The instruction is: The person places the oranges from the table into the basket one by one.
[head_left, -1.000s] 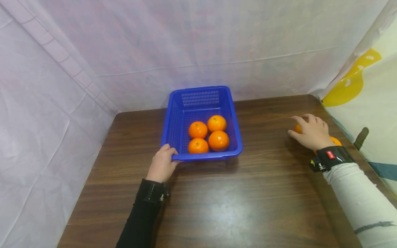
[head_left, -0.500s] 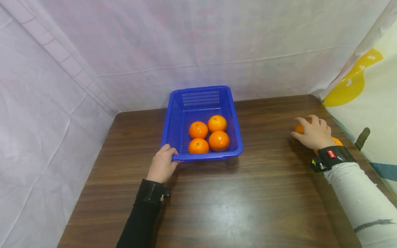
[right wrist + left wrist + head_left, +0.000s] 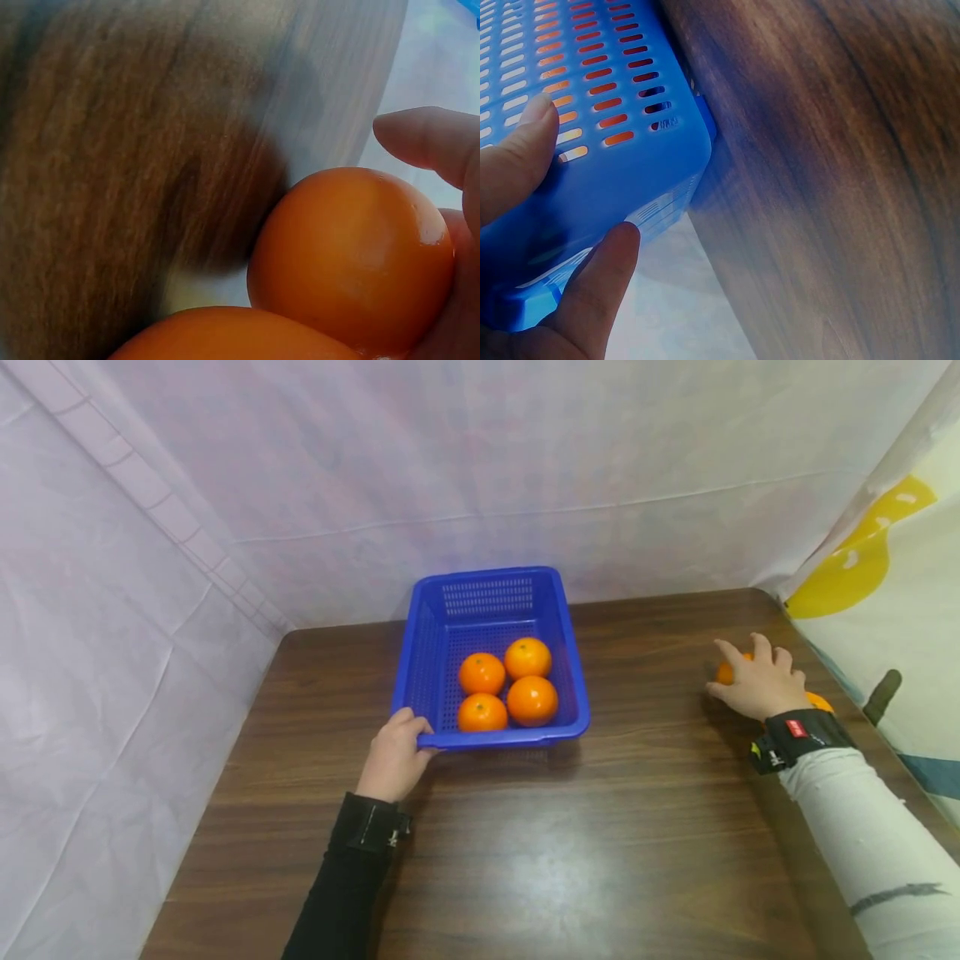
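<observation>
In the head view a blue plastic basket [image 3: 487,741] stands at the back of the table, with several oranges [image 3: 482,674] in its near half. My left hand [image 3: 392,758] grips the rim at its near left corner; the left wrist view shows thumb and finger against the slotted wall [image 3: 592,176]. At the far right, my right hand [image 3: 761,685] reaches over an orange [image 3: 725,672], fingers spread and bent above it. In the right wrist view that orange [image 3: 349,259] sits near the palm, one fingertip apart from it. Another orange [image 3: 820,702] lies partly hidden beneath the right wrist.
The brown wood-grain table [image 3: 555,852] extends in front of the basket and between it and the right hand. A pale cloth [image 3: 525,460] hangs behind the table's back edge. More cloth hangs at the left and right sides.
The right hand has shifted slightly right and its fingers have spread wider over the orange. The left hand keeps its grip, and the basket stays in place.
</observation>
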{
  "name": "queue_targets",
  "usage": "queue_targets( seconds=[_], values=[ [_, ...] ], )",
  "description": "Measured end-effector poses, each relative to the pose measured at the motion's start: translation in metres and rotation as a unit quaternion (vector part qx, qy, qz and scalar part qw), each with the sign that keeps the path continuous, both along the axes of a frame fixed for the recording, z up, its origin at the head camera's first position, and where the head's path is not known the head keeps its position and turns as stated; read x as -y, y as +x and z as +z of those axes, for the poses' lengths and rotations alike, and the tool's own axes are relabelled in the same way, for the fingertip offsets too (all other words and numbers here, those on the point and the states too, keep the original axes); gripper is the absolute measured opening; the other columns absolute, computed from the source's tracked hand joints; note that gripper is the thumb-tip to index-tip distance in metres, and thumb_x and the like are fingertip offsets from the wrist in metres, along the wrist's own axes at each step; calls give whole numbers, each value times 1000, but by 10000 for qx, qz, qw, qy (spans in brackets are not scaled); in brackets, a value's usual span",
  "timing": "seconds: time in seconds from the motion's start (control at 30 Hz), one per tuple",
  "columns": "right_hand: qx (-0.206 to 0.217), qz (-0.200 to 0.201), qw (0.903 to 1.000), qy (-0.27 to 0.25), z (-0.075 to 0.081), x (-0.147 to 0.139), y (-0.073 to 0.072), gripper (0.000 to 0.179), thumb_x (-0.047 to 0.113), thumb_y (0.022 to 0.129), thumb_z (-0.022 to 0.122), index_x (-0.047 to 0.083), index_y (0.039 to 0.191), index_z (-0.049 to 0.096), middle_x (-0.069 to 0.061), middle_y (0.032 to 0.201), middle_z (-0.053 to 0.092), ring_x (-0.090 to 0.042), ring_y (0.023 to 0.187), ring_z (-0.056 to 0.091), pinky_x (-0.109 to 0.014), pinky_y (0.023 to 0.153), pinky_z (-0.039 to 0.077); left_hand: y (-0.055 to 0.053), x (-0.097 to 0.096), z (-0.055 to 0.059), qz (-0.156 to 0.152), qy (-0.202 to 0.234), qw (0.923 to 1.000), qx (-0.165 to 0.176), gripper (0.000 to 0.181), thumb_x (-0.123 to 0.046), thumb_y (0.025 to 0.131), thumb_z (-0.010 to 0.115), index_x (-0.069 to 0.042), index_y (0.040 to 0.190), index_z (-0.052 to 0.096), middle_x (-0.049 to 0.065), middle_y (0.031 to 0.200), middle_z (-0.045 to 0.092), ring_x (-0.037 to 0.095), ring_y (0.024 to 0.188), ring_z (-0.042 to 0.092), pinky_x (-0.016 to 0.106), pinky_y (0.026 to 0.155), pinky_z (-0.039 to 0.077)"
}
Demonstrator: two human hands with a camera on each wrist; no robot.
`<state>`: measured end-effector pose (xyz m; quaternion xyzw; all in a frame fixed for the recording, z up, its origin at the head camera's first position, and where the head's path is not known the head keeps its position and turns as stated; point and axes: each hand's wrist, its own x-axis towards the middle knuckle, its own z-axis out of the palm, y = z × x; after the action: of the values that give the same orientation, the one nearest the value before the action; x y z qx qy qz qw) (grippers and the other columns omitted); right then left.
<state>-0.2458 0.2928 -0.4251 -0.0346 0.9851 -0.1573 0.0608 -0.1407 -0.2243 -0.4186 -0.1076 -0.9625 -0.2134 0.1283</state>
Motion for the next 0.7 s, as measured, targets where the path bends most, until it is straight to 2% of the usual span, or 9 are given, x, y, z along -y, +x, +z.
queue_targets(
  seconds=[0.13,0.4,0.7],
  values=[
    [-28,26,9999,98,-1,0,0,85,39,92,68,13,158,22,-42,156,2,-72,128,16,-84,89,25,0,0,0,10,-12,10000,-16,13,-8,82,82,-6,83,70,4,83,53,22,76,58,38,71,54],
    [-65,2,9996,258,-3,-1,-1,75,33,88,73,6,148,37,-41,143,23,-67,114,33,-78,83,37,0,0,1,57,-6,10000,72,12,-7,83,82,-6,84,70,4,84,53,23,77,59,39,72,55],
    [-225,60,9993,279,-7,-2,-1,65,28,90,70,3,143,41,-40,136,28,-67,108,35,-75,78,40,0,-1,1,74,9,9998,169,13,-8,83,82,-6,85,70,4,84,53,22,78,59,38,73,54]
  ],
)
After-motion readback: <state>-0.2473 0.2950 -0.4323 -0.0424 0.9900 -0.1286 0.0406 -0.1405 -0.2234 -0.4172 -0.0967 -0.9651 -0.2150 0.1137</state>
